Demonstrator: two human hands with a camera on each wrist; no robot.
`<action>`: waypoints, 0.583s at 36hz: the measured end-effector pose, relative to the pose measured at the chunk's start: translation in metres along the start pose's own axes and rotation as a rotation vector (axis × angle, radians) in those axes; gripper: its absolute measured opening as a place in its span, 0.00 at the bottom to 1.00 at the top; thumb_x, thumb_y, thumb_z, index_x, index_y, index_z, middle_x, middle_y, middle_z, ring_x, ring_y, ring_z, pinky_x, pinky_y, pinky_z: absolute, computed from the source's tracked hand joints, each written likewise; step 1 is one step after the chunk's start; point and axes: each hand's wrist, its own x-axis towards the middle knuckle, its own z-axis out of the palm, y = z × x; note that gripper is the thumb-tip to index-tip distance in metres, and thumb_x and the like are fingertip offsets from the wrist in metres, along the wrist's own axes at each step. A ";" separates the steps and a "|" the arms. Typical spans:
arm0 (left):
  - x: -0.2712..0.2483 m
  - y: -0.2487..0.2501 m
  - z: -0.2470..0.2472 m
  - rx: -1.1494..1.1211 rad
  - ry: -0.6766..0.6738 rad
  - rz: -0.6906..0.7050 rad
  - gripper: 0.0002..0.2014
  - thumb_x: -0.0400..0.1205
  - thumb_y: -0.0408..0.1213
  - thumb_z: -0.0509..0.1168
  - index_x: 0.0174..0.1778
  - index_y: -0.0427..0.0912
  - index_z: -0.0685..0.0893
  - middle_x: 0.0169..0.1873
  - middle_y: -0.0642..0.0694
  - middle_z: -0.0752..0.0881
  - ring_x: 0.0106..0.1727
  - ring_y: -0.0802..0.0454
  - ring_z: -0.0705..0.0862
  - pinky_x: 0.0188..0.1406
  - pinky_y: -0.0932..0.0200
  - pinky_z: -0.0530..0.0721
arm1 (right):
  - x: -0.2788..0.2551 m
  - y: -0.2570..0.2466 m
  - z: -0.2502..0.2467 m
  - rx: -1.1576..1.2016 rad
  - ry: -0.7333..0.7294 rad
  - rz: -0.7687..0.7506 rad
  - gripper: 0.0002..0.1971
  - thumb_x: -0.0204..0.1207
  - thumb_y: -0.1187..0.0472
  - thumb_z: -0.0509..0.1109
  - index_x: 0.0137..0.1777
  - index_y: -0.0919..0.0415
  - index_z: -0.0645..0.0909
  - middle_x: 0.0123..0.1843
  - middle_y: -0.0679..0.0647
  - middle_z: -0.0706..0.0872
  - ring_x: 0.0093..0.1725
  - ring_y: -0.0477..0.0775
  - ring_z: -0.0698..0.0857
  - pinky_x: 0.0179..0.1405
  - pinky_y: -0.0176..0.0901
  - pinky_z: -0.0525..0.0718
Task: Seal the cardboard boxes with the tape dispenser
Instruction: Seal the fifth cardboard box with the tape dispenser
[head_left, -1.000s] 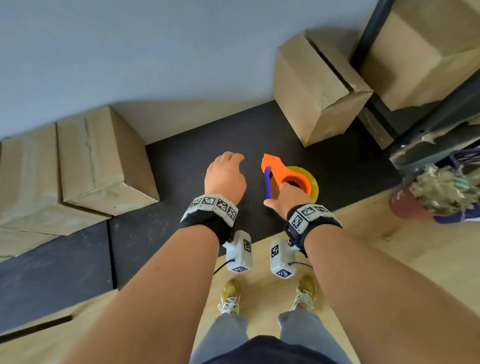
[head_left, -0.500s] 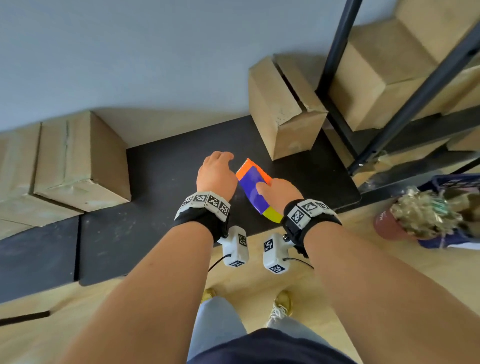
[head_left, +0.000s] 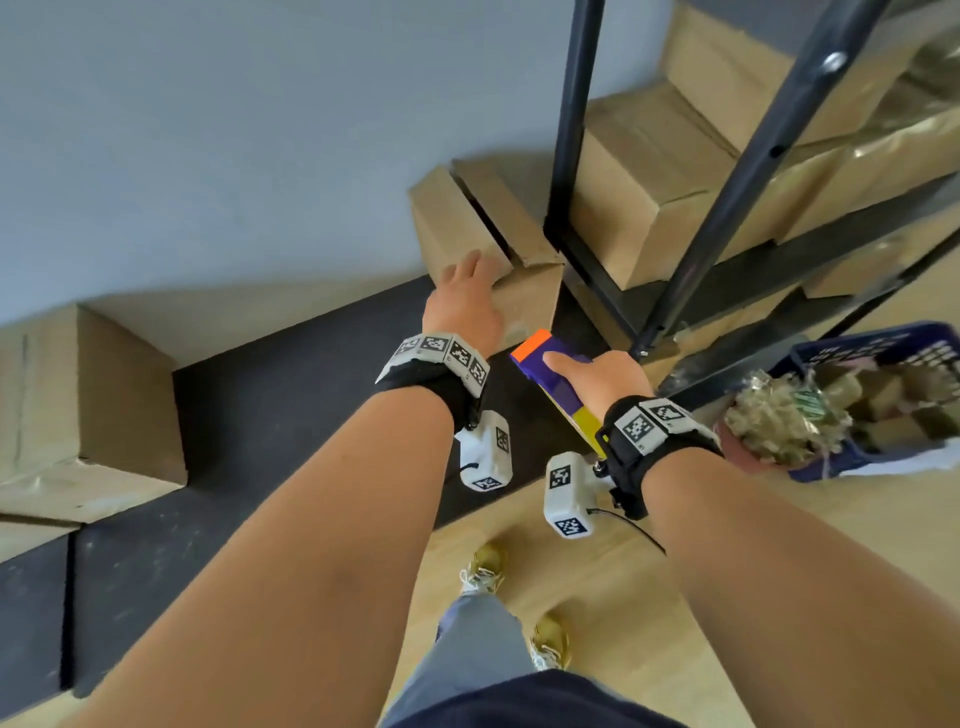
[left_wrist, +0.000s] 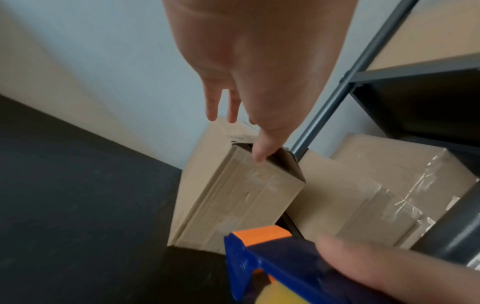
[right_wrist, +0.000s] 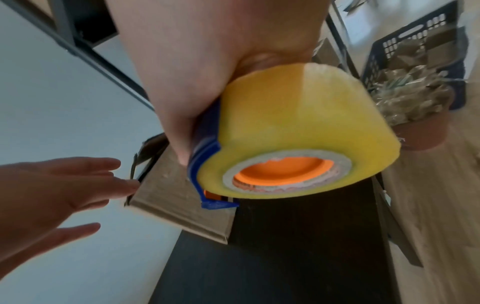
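Holding a blue-orange tape dispenser (head_left: 558, 379) in our right hand (head_left: 602, 382), our spread-fingered left hand (head_left: 467, 306) reaches an unsealed cardboard box (head_left: 485, 244) near a crate (head_left: 878, 353) of scraps

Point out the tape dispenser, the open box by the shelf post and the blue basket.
tape dispenser (head_left: 558, 382): head view, on its blue body beside the right hand's thumb.
open box (left_wrist: 244, 197): left wrist view, on its near side panel.
blue basket (head_left: 852, 349): head view, on its near rim.
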 end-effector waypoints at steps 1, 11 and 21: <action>0.009 0.001 0.000 0.053 -0.035 0.016 0.35 0.78 0.30 0.61 0.82 0.51 0.60 0.83 0.50 0.56 0.81 0.41 0.58 0.73 0.42 0.70 | 0.001 0.000 -0.003 -0.001 0.014 0.013 0.40 0.72 0.29 0.66 0.66 0.67 0.79 0.61 0.62 0.85 0.58 0.65 0.84 0.46 0.48 0.75; 0.067 -0.004 0.022 0.352 -0.273 0.127 0.37 0.85 0.46 0.61 0.84 0.61 0.45 0.84 0.56 0.43 0.84 0.41 0.40 0.72 0.23 0.62 | 0.028 -0.004 -0.021 0.130 0.070 0.097 0.40 0.68 0.26 0.65 0.57 0.65 0.83 0.51 0.61 0.87 0.50 0.62 0.85 0.44 0.50 0.80; 0.036 -0.021 0.028 0.294 -0.198 0.050 0.32 0.88 0.43 0.55 0.85 0.56 0.45 0.85 0.53 0.43 0.84 0.41 0.40 0.75 0.28 0.62 | 0.023 -0.016 -0.015 0.142 0.043 0.099 0.39 0.70 0.27 0.65 0.62 0.64 0.80 0.53 0.59 0.85 0.47 0.59 0.82 0.42 0.47 0.75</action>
